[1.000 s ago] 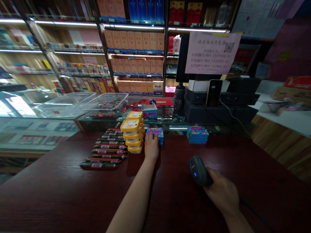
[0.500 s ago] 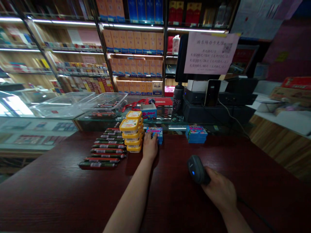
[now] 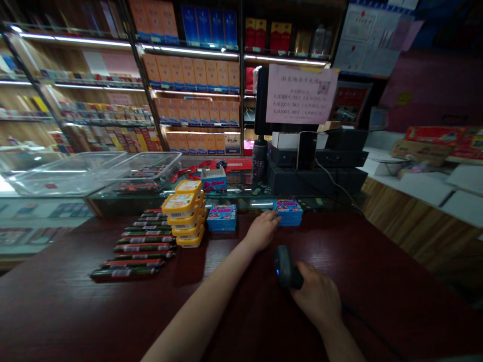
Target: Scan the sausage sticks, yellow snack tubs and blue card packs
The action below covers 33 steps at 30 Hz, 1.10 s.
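Observation:
My right hand (image 3: 317, 295) is wrapped around the grip of a dark barcode scanner (image 3: 284, 267) with a blue light, held above the counter. My left hand (image 3: 263, 230) stretches forward, fingers extended to the left edge of the right stack of blue packs (image 3: 290, 217). Whether the fingertips press on it, I cannot tell. A second blue stack (image 3: 222, 221) stands to the left of that hand. Beside it are piled yellow-lidded tubs (image 3: 181, 206). Further left, several dark and red wrapped sticks (image 3: 141, 240) lie in a row.
Behind the counter (image 3: 234, 296) runs a glass ledge with an opened blue carton (image 3: 213, 180) and clear plastic bins (image 3: 154, 166). A monitor with a pink notice (image 3: 301, 95) and a phone (image 3: 307, 151) stand at the back right. The scanner's cable (image 3: 372, 329) trails right.
My left hand has left the left blue stack and moved right to the other one. My right hand still grips the scanner. The view has swung slightly right.

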Tool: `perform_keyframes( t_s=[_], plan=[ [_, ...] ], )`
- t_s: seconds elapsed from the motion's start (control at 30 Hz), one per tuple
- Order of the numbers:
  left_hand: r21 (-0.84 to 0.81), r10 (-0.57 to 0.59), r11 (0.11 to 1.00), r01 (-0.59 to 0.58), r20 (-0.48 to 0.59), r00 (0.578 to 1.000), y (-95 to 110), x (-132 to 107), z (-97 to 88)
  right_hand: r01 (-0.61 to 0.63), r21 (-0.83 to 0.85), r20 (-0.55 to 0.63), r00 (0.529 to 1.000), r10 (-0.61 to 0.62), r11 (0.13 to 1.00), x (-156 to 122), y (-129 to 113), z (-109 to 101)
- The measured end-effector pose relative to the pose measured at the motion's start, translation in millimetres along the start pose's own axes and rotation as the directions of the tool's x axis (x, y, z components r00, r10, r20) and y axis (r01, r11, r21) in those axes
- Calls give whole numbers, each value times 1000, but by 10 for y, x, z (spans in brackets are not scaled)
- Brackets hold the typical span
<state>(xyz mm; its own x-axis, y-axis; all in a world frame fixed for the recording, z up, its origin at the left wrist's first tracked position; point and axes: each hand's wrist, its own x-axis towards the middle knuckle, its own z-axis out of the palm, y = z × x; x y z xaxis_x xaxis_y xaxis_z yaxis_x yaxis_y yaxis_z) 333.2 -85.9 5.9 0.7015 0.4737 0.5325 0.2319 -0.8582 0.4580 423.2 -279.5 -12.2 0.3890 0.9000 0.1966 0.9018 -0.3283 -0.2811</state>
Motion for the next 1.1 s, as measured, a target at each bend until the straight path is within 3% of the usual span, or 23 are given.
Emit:
perform_keyframes(
  t_s=[0.1, 0.17, 0.3, 0.4, 0.63, 0.7, 0.77, 0.83, 0.87, 0.9, 0.93, 1.0, 1.07, 1.1],
  plan=[
    [-329, -79, 944, 41, -103, 992, 21, 279, 218, 11, 9, 35, 999, -11, 1000, 9, 23, 6],
    [-371, -80, 928, 29, -122, 989, 6, 413, 350, 16, 14, 43, 999, -17, 1000, 13, 42, 16],
    [-192, -53, 981, 19, -172, 984, -27, 517, 491, 32, -4, 38, 999, -32, 999, 15, 70, 44],
    [-47, -29, 999, 22, -168, 985, -18, 514, 461, 27, -9, 43, 999, -27, 1000, 18, 75, 57],
    [320, -7, 947, -14, 65, 998, 37, 368, 116, 26, 10, 53, 998, -27, 1000, 28, 73, 36],
    [383, -35, 923, 35, -5, 999, 34, 237, 10, 22, 14, 46, 999, -23, 1000, 25, 73, 32],
    [348, -91, 926, 144, -166, 982, 22, 76, -64, 20, 11, 30, 999, -20, 1000, 21, 72, 34],
    [113, -207, 957, 268, -380, 901, 6, -86, -95, 24, 7, 14, 1000, -24, 1000, 14, 73, 41],
    [-101, -310, 949, 299, -465, 829, -1, -159, -94, 26, 3, 6, 1000, -26, 1000, 11, 73, 45],
    [-356, -444, 888, 290, -504, 741, -7, -225, -88, 29, -4, 2, 1000, -29, 1000, 6, 73, 48],
    [-609, -591, 756, 240, -479, 649, -13, -283, -78, 32, -11, -3, 999, -32, 999, 1, 73, 51],
    [-930, -815, 361, 69, -279, 508, -23, -383, -63, 41, -18, -16, 999, -42, 999, -10, 71, 54],
    [-998, -895, 26, -64, -52, 443, -35, -470, -65, 46, -20, -31, 998, -47, 999, -23, 63, 53],
    [-992, -903, -78, -100, 28, 429, -42, -512, -73, 47, -22, -37, 998, -48, 999, -28, 56, 51]
  ],
)
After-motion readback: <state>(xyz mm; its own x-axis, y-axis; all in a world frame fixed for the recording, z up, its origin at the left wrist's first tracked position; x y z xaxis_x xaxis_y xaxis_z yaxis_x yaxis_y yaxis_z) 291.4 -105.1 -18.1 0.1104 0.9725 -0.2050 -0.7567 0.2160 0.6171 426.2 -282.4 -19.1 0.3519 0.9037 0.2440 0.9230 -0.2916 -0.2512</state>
